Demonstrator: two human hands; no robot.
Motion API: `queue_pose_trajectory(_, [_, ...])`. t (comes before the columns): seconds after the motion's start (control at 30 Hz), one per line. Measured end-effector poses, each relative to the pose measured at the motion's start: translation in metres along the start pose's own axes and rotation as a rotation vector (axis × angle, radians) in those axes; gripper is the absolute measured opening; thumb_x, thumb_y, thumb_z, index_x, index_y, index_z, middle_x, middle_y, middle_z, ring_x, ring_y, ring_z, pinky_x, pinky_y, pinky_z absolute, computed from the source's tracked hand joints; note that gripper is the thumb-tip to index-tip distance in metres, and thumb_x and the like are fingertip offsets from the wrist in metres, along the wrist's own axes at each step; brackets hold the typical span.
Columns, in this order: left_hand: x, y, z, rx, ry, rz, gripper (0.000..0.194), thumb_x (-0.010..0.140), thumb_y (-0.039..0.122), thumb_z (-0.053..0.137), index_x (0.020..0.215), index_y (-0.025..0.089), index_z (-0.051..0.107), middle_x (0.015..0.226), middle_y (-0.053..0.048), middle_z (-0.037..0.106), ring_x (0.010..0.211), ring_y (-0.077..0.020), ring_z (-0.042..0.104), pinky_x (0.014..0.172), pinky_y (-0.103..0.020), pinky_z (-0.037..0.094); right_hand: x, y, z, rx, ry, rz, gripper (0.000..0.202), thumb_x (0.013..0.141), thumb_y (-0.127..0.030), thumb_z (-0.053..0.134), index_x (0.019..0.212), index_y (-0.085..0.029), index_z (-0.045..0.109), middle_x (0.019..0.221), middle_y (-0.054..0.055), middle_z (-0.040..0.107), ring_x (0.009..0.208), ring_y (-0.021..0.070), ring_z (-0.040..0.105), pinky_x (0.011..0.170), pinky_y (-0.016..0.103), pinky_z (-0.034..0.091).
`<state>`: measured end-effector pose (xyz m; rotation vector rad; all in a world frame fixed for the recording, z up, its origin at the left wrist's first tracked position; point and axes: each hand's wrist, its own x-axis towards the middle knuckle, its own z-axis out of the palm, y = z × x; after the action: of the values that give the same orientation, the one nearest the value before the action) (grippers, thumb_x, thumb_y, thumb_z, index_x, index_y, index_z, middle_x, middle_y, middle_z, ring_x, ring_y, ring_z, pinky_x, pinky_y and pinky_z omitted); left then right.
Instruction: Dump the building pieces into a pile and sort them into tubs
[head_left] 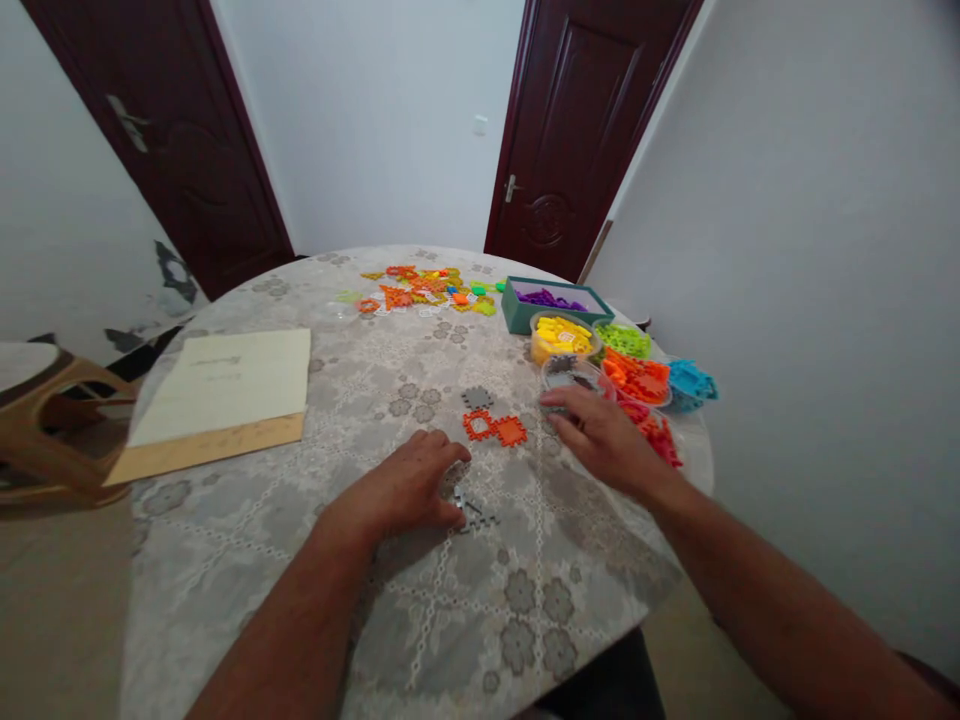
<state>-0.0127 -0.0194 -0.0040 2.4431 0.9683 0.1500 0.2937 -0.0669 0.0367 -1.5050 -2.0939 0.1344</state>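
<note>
My left hand [420,482] rests low over the table with its thumb and fingers curved apart. Beside its fingertips lie grey interlocking plastic pieces [474,515], and the thumb appears to touch their edge. Just beyond are two joined orange pieces [511,431], one a frame with an open middle and one solid. A grey toothed square [478,399] lies behind them. My right hand [600,430] is at the near rim of a clear tub of grey pieces [562,368], thumb and forefinger apart. Its other fingers are partly hidden, and I see nothing in its grasp.
Around the right hand stand tubs of yellow [562,335], lime [624,340], orange [637,376], blue [691,384] and red pieces [661,438]. A green box [520,315] holds purple pieces. Mixed pieces [420,290] lie at the back; a paper-topped board [225,375] lies left.
</note>
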Motion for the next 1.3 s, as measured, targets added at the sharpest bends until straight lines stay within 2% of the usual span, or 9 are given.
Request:
queue_pose_trajectory(0.13, [0.000, 0.003, 0.002, 0.025, -0.005, 0.022, 0.051, 0.075, 0.041, 0.083, 0.122, 0.029, 0.069, 0.120, -0.007, 0.064, 0.116, -0.0281, 0.055, 0.099, -0.038, 0.047, -0.003, -0.010, 0.064, -0.095, -0.103, 0.006, 0.046, 0.100, -0.017, 0.048, 0.145, -0.019, 0.058, 0.155, 0.017, 0.053, 0.139, 0.0281, 0.055, 0.112, 0.045, 0.047])
queue_pose_trajectory(0.23, [0.000, 0.006, 0.000, 0.037, -0.016, 0.029, 0.036, 0.077, 0.036, 0.080, 0.111, 0.027, 0.071, 0.116, -0.007, 0.064, 0.114, -0.0275, 0.055, 0.097, -0.037, 0.047, 0.006, -0.002, 0.085, -0.169, -0.192, 0.106, 0.048, 0.099, -0.016, 0.048, 0.146, -0.017, 0.056, 0.148, 0.020, 0.057, 0.130, 0.0296, 0.060, 0.106, 0.043, 0.050])
queue_pose_trajectory(0.4, [-0.002, 0.005, -0.005, 0.035, -0.021, 0.022, 0.020, 0.082, 0.025, 0.069, 0.102, 0.023, 0.068, 0.112, -0.007, 0.065, 0.109, -0.0243, 0.057, 0.093, -0.034, 0.047, 0.008, 0.013, 0.079, -0.051, -0.181, 0.185, 0.046, 0.093, -0.020, 0.060, 0.139, -0.014, 0.062, 0.124, 0.016, 0.065, 0.111, 0.0258, 0.064, 0.099, 0.036, 0.048])
queue_pose_trajectory(0.6, [-0.002, -0.008, -0.010, 0.123, 0.090, -0.096, 0.026, 0.086, 0.014, 0.054, 0.108, 0.020, 0.067, 0.115, -0.010, 0.066, 0.109, -0.0247, 0.059, 0.095, -0.035, 0.047, 0.004, 0.015, 0.076, 0.360, -0.161, 0.283, 0.016, 0.092, -0.023, 0.058, 0.099, -0.019, 0.072, 0.088, 0.002, 0.069, 0.081, 0.0174, 0.063, 0.074, 0.027, 0.046])
queue_pose_trajectory(0.73, [-0.001, -0.014, -0.010, 0.189, 0.149, -0.161, 0.033, 0.087, 0.012, 0.052, 0.114, 0.019, 0.068, 0.117, -0.013, 0.066, 0.111, -0.0267, 0.060, 0.098, -0.038, 0.047, 0.021, 0.001, 0.084, 0.532, -0.191, 0.354, 0.026, 0.095, -0.031, 0.057, 0.115, -0.020, 0.069, 0.081, -0.001, 0.067, 0.063, 0.0139, 0.057, 0.059, 0.024, 0.043])
queue_pose_trajectory(0.8, [0.001, -0.016, -0.009, 0.230, 0.163, -0.198, 0.037, 0.088, 0.013, 0.051, 0.120, 0.018, 0.068, 0.119, -0.014, 0.067, 0.112, -0.0281, 0.060, 0.100, -0.040, 0.046, 0.033, -0.007, 0.091, 0.458, -0.185, 0.347, 0.030, 0.094, -0.029, 0.058, 0.121, -0.020, 0.069, 0.091, 0.002, 0.071, 0.069, 0.0147, 0.060, 0.064, 0.025, 0.045])
queue_pose_trajectory(1.0, [0.006, -0.022, -0.006, 0.279, 0.168, -0.212, 0.039, 0.093, 0.020, 0.051, 0.128, 0.016, 0.067, 0.121, -0.016, 0.067, 0.114, -0.0307, 0.061, 0.102, -0.043, 0.046, 0.050, -0.015, 0.107, -0.057, -0.189, 0.371, 0.027, 0.093, -0.035, 0.061, 0.109, -0.017, 0.074, 0.112, 0.014, 0.071, 0.101, 0.0242, 0.065, 0.089, 0.033, 0.047])
queue_pose_trajectory(1.17, [0.011, -0.023, -0.001, 0.258, 0.172, -0.185, 0.045, 0.090, 0.036, 0.064, 0.132, 0.021, 0.067, 0.123, -0.014, 0.067, 0.115, -0.0318, 0.060, 0.101, -0.043, 0.046, 0.050, -0.020, 0.106, -0.061, -0.219, 0.405, 0.030, 0.090, -0.037, 0.062, 0.110, -0.017, 0.071, 0.114, 0.014, 0.072, 0.100, 0.0251, 0.065, 0.085, 0.033, 0.047])
queue_pose_trajectory(1.3, [0.017, -0.023, 0.005, 0.286, 0.180, -0.160, 0.041, 0.090, 0.038, 0.065, 0.130, 0.028, 0.071, 0.118, -0.011, 0.066, 0.108, -0.0300, 0.061, 0.098, -0.042, 0.046, 0.050, -0.023, 0.107, 0.110, -0.207, 0.411, 0.026, 0.081, -0.034, 0.071, 0.101, -0.018, 0.067, 0.103, 0.008, 0.072, 0.092, 0.0229, 0.063, 0.076, 0.030, 0.044])
